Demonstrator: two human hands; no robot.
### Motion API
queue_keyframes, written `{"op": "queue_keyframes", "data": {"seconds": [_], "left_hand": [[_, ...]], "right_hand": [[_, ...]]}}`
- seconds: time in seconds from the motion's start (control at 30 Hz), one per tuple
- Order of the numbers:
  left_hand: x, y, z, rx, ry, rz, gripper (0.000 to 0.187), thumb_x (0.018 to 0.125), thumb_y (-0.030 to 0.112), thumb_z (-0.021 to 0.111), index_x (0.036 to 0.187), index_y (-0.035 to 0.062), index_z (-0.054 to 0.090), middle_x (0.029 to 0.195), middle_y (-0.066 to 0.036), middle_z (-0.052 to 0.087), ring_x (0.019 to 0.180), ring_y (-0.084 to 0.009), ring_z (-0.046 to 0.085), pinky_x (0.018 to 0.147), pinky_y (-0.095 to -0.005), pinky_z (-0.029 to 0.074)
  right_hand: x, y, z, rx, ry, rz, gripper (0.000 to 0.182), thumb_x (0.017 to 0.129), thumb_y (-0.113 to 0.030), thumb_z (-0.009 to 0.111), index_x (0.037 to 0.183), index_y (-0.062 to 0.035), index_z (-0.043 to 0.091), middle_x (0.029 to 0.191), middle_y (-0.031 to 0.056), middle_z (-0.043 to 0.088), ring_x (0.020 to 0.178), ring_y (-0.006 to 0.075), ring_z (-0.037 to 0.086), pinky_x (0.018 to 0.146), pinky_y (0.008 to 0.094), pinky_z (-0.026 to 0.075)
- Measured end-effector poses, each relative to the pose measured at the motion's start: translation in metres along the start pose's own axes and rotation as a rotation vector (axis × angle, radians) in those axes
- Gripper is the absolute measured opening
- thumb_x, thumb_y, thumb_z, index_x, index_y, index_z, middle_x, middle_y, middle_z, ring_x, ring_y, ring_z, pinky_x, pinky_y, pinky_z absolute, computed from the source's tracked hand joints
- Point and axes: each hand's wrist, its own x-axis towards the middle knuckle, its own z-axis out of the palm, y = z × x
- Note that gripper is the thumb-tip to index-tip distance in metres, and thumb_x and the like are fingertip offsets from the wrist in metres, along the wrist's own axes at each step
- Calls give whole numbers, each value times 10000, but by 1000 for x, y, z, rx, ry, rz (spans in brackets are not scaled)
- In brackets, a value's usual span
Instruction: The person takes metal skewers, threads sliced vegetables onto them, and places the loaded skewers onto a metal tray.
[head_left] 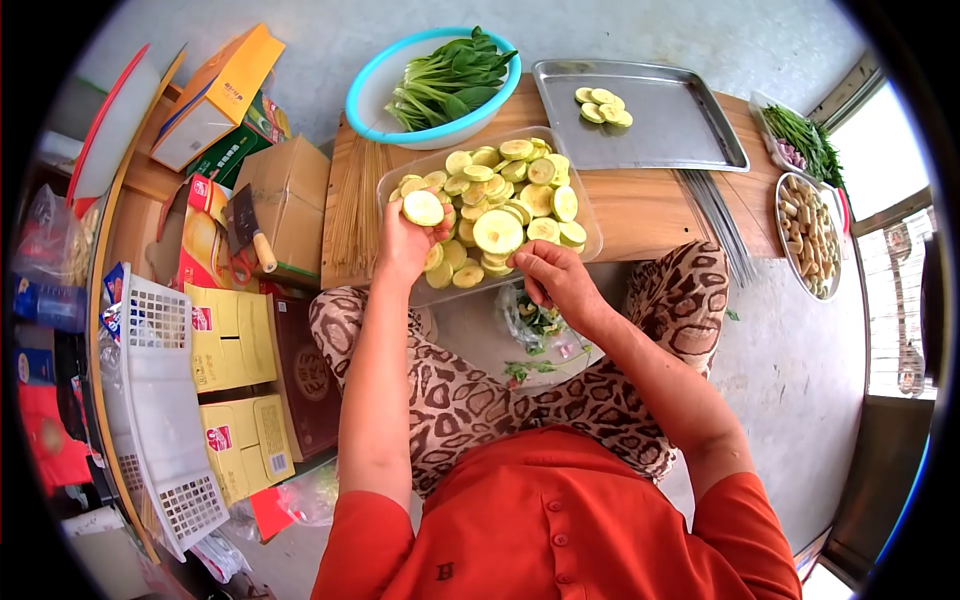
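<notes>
My left hand [403, 248] is closed on a pale round zucchini slice [422, 208], raised at the near left side of a clear plastic tub [594, 240]. Many more zucchini slices [540, 171] with green rims are heaped in that tub. At the tub's near edge, my right hand [560, 285] pinches with thumb and forefinger at the lower edge of a large zucchini slice [498, 232]. Its other fingers are curled in. Thin bamboo skewers [357, 205] lie to the left of the tub on the wooden table [640, 215].
A metal tray [670, 130] holds several slices behind right. Leafy greens [450, 80] fill a blue-rimmed basin [365, 118]. Metal skewers [718, 225] overhang the table's front edge. Food pieces [808, 235] fill a dish at right. A cleaver [243, 220] and cartons stand left.
</notes>
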Motion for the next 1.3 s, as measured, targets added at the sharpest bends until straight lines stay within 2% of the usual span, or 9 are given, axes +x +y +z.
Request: {"op": "queue_keyframes", "data": {"seconds": [0.1, 0.33, 0.57, 0.67, 0.77, 0.83, 1.03, 1.17, 1.3], "left_hand": [[6, -3, 0, -147, -29, -3, 475, 900, 378, 309, 1087, 37, 583, 855, -140, 630, 676, -202, 555, 617, -306, 444], [17, -8, 1, -285, -10, -45, 455, 877, 382, 329, 1004, 21, 575, 781, -143, 614, 602, -212, 533, 544, -312, 413], [24, -12, -4, -374, -51, -58, 451, 877, 404, 349, 995, 33, 577, 798, -141, 617, 601, -215, 534, 549, -308, 421], [22, -13, -1, -425, -44, -15, 438, 883, 399, 372, 1039, 40, 568, 883, -150, 627, 661, -220, 556, 601, -315, 456], [20, -12, 4, -435, -92, 29, 420, 890, 383, 395, 1097, 53, 552, 1004, -169, 615, 783, -250, 585, 706, -344, 488], [16, -10, 13, -484, -28, 78, 390, 903, 346, 406, 1153, 74, 530, 1094, -181, 587, 917, -295, 587, 789, -379, 490], [28, -19, 0, -549, -119, 142, 344, 982, 297, 339, 1189, 88, 517, 1205, -212, 535, 1051, -347, 552, 847, -407, 491], [29, -19, 3, -649, -76, 150, 298, 986, 266, 369, 1146, 69, 527, 1185, -204, 544, 1067, -359, 546, 880, -434, 490], [31, -19, 4, -725, -116, 143, 222, 925, 187, 475, 1039, 9, 543, 1137, -221, 557, 1085, -385, 535, 940, -479, 470]], "right_hand": [[-2, 5, 6, -64, -134, -13, 196, 968, -214, 497, 912, -44, 578, 522, -35, 430, 431, 43, 355, 425, 200, 281], [-1, 11, 10, -177, -161, -15, 187, 957, -184, 498, 891, -32, 585, 517, -32, 445, 429, 52, 386, 423, 220, 304], [-3, 7, 10, -162, -143, -13, 188, 958, -176, 495, 890, -27, 586, 522, -31, 449, 430, 54, 387, 422, 220, 305], [-3, 7, 9, -151, -147, -9, 203, 970, -212, 492, 923, -36, 582, 523, -44, 427, 421, 33, 356, 418, 199, 273], [-2, 8, 10, -148, -140, -18, 205, 971, -214, 491, 921, -37, 582, 523, -46, 424, 422, 33, 355, 418, 199, 272], [-2, 8, 10, -156, -129, -23, 208, 972, -218, 489, 919, -39, 581, 524, -47, 424, 423, 32, 353, 417, 200, 270], [-4, 4, 11, -149, -130, -12, 185, 959, -178, 492, 889, -30, 579, 533, -38, 444, 442, 49, 392, 433, 211, 311], [-3, 8, 11, -163, -137, -5, 190, 958, -184, 492, 892, -29, 580, 532, -37, 443, 442, 52, 392, 434, 214, 313], [-2, 12, 11, -160, -147, -24, 194, 961, -192, 491, 907, -32, 585, 525, -40, 440, 431, 44, 378, 425, 208, 298]]}}
